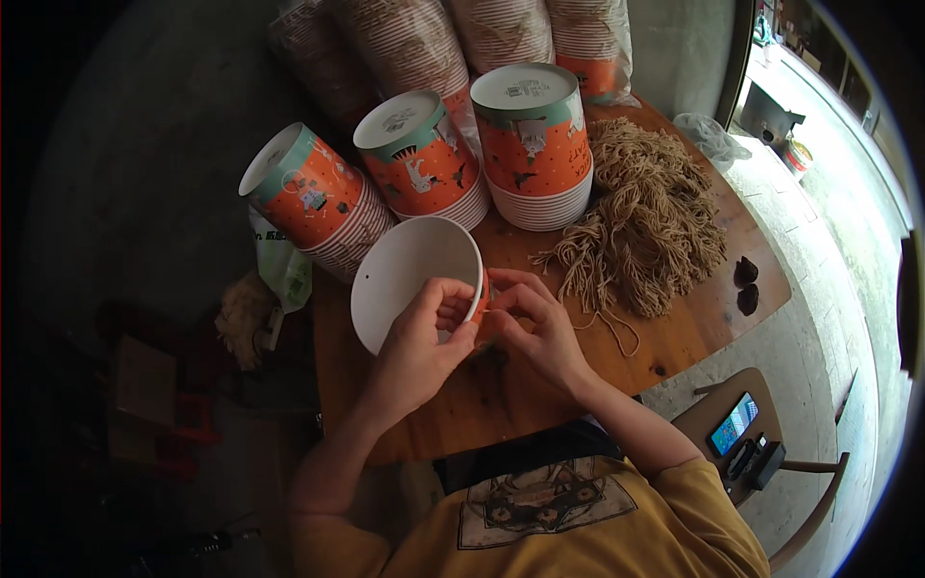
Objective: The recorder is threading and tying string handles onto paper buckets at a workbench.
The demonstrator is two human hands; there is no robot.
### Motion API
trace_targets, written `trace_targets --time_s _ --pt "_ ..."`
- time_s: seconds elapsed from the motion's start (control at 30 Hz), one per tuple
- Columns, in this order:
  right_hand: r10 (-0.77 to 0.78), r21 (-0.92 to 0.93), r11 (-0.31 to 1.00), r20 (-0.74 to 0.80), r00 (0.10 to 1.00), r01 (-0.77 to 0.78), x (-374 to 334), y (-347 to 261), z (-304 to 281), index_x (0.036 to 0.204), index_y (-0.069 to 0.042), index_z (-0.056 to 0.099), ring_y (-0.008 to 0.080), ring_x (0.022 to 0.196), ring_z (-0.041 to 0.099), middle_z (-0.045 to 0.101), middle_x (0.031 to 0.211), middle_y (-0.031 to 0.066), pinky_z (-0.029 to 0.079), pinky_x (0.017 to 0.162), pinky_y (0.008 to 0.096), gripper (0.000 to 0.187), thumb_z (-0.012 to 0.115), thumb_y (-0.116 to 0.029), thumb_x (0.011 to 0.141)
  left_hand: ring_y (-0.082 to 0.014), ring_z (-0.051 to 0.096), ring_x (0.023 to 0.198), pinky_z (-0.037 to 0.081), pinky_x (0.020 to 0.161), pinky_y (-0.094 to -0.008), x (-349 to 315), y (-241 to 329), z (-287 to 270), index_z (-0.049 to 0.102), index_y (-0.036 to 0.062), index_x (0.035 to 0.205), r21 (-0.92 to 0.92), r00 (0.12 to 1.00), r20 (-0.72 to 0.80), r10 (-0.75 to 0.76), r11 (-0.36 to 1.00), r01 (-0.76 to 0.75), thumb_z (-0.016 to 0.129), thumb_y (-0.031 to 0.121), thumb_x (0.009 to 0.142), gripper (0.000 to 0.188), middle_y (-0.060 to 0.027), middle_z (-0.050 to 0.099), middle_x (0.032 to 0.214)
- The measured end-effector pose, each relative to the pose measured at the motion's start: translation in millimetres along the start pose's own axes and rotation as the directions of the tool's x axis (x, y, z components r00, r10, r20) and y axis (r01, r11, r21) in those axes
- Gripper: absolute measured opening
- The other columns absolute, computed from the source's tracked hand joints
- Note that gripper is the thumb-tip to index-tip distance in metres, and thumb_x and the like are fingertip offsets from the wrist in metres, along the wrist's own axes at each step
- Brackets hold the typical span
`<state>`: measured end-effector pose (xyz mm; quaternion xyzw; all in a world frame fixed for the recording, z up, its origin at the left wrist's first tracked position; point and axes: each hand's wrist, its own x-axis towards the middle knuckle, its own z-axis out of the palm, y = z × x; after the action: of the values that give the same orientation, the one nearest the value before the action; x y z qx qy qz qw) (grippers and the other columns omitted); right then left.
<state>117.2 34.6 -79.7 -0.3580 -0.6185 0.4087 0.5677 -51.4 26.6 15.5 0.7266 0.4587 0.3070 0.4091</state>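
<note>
A round paper bucket (393,281), white inside and orange outside, is tipped on its side over the table with its mouth facing me. A small dark hole shows in its left inner wall. My left hand (424,328) is closed at the right rim, fingers curled inside the mouth and thumb near the edge. Just outside that rim, my right hand (535,323) is closed with its fingertips pinched together against the orange wall. A bit of thin tan cord (486,310) shows between the two hands; its ends are hidden by the fingers.
Three upside-down stacks of orange buckets, such as the tall right one (533,144), stand behind. More stacks in clear plastic (501,34) are farther back. A heap of tan cords (655,212) lies on the wooden table (549,405). A chair (689,419) at right holds a phone (734,424).
</note>
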Motion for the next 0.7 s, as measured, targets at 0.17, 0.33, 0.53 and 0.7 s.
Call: trace_targets --time_s 0.17,0.33,0.53,0.7 --pt "-0.116 -0.088 0.989 0.005 0.993 0.116 -2.5 -22.7 0.8 0.089 -0.003 0.058 0.027 0.105 0.058 0.056 0.125 0.0104 0.051 0.08 0.0349 0.011 0.065 -0.007 0.081 -0.0105 0.057 0.094 0.049 0.086 -0.0271 4.8 9.4 -21.3 0.05 0.0002 0.116 -0.303 0.993 -0.016 -0.117 0.947 0.107 0.057 -0.002 0.086 0.031 -0.0055 0.058 0.105" --pt "-0.23 -0.236 0.942 0.067 0.971 0.239 -3.3 -31.5 1.8 0.094 -0.004 0.064 0.0286 0.11 0.056 0.056 0.125 0.0111 0.046 0.092 0.0375 0.014 0.064 -0.004 0.08 -0.0096 0.056 0.097 0.052 0.082 -0.0244 8.6 12.7 -35.7 0.049 -0.0014 0.118 -0.411 0.993 -0.037 -0.109 0.908 0.085 0.058 -0.001 0.086 0.034 -0.0067 0.057 0.107" --pt "-0.253 -0.27 0.927 0.067 0.965 0.262 -4.3 -34.5 -0.6 0.094 -0.004 0.065 0.0277 0.109 0.056 0.058 0.123 0.0092 0.044 0.093 0.0378 0.015 0.065 -0.004 0.078 -0.0108 0.057 0.099 0.048 0.089 -0.0263 11.7 19.9 -40.4 0.051 -0.0007 0.118 -0.427 0.983 0.02 -0.182 0.888 0.173 0.059 -0.001 0.084 0.035 -0.0067 0.058 0.108" --pt "-0.248 -0.286 0.923 0.066 0.966 0.257 -4.5 -33.5 -2.9 0.092 -0.004 0.065 0.0273 0.106 0.057 0.06 0.119 0.0086 0.045 0.091 0.0373 0.014 0.064 -0.003 0.078 -0.0103 0.057 0.099 0.047 0.089 -0.0265 16.9 18.7 -42.5 0.051 0.0008 0.116 -0.435 0.97 0.067 -0.233 0.868 0.239 0.061 -0.001 0.082 0.036 -0.0063 0.06 0.106"
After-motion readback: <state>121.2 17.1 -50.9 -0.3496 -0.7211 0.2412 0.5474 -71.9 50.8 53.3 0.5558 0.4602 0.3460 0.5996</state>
